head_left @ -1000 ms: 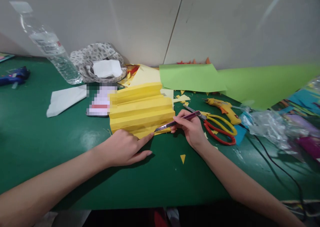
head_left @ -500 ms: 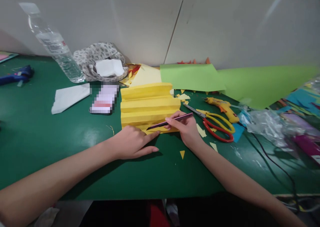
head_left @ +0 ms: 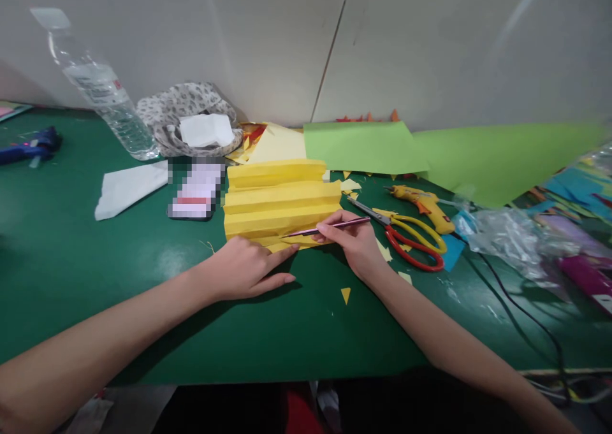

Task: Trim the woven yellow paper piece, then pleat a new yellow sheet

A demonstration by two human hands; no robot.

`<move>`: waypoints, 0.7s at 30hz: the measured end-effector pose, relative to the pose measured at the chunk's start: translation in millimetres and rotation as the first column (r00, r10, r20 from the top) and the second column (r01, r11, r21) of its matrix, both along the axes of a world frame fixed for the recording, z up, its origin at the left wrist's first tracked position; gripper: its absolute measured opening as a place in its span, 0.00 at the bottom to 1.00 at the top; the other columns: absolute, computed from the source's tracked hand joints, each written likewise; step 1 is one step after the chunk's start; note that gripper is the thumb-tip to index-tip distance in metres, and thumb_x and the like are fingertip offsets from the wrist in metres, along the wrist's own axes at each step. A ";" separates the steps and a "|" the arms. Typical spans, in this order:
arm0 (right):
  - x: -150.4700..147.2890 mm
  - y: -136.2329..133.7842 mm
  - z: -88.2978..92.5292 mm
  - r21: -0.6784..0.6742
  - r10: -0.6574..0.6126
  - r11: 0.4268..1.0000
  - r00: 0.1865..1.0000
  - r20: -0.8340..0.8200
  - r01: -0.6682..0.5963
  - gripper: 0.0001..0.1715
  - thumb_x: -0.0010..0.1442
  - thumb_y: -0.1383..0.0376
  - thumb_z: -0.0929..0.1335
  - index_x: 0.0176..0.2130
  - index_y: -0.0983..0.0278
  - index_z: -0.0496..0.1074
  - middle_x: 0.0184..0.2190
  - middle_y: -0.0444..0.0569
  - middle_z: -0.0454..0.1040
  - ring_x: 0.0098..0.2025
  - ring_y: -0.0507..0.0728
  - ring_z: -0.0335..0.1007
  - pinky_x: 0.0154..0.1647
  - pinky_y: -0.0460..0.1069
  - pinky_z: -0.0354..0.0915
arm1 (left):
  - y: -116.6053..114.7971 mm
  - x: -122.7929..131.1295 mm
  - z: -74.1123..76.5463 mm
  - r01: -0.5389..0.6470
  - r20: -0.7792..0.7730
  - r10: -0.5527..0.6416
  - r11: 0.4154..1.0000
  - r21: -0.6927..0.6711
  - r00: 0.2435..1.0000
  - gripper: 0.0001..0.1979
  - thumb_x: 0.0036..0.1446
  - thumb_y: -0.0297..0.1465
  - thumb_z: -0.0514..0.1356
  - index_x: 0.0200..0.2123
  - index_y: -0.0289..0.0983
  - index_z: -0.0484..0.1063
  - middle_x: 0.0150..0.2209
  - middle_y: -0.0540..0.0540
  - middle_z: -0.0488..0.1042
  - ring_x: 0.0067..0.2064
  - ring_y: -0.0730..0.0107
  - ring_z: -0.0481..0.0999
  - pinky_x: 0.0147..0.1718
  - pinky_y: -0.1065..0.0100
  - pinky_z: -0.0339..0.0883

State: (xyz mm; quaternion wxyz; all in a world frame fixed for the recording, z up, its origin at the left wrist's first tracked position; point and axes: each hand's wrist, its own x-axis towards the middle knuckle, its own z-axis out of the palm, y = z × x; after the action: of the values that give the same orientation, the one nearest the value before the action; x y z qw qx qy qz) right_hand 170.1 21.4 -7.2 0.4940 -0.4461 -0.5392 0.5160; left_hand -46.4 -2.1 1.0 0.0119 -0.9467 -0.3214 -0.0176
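A yellow sheet of paper [head_left: 282,195] with accordion folds lies in front of me. My left hand [head_left: 243,265] rests on its lower left edge, index finger and thumb stretched out, the other fingers curled under. In my right hand [head_left: 351,236], at the paper's lower right, is a slim purple craft knife [head_left: 329,226], pinched between thumb and fingers. Its dark tip points left and lies at the lowest fold, just above my left index finger. Scissors [head_left: 411,236] with one red and one yellow handle lie to the right of my right hand.
A yellow glue gun [head_left: 425,208] with a black cord lies beyond the scissors. Light green sheets [head_left: 363,147], a cloth basket [head_left: 186,96] and a water bottle [head_left: 100,90] line the wall. A phone [head_left: 196,192] and white tissue [head_left: 129,188] are left. Paper scraps [head_left: 345,295] are scattered about.
The craft knife lies at a flatter angle, its tip still at the lowest fold. My left hand stays on the paper. The whole view has shifted slightly.
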 end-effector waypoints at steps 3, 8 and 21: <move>0.9 0.2 0.8 -0.007 -0.005 1.000 1.000 0.022 0.005 0.11 0.44 0.61 0.74 0.24 0.63 0.70 0.20 0.43 0.73 0.25 0.52 0.71 0.30 0.48 0.69 | -0.2 -2.0 -0.6 0.024 -0.007 -0.024 0.999 0.030 1.000 0.27 0.63 0.46 0.37 0.57 0.38 0.59 0.24 0.46 0.74 0.23 0.66 0.73 0.19 0.70 0.55; 3.8 0.7 0.5 -0.018 0.017 1.000 0.999 0.051 -0.016 0.10 0.45 0.61 0.73 0.25 0.64 0.70 0.20 0.43 0.72 0.25 0.51 0.71 0.30 0.47 0.68 | -0.7 -7.2 -1.9 0.076 0.019 -0.078 0.992 0.105 0.997 0.24 0.63 0.43 0.40 0.53 0.37 0.63 0.24 0.48 0.73 0.24 0.66 0.73 0.20 0.69 0.57; 1.9 0.8 4.4 -0.087 0.028 0.996 0.997 0.073 -0.021 0.11 0.42 0.61 0.74 0.24 0.65 0.71 0.20 0.43 0.72 0.24 0.51 0.70 0.29 0.48 0.69 | 0.8 -9.4 -4.8 0.143 0.149 -0.186 0.955 0.260 0.971 0.16 0.60 0.35 0.49 0.44 0.34 0.69 0.21 0.50 0.71 0.21 0.68 0.71 0.18 0.68 0.62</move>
State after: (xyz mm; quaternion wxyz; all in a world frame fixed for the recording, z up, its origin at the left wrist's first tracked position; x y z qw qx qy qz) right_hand 171.9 22.2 -2.8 0.4475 -0.4793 -0.5400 0.5277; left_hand -55.9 -1.3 -3.8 0.1007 -0.9562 -0.2365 -0.1400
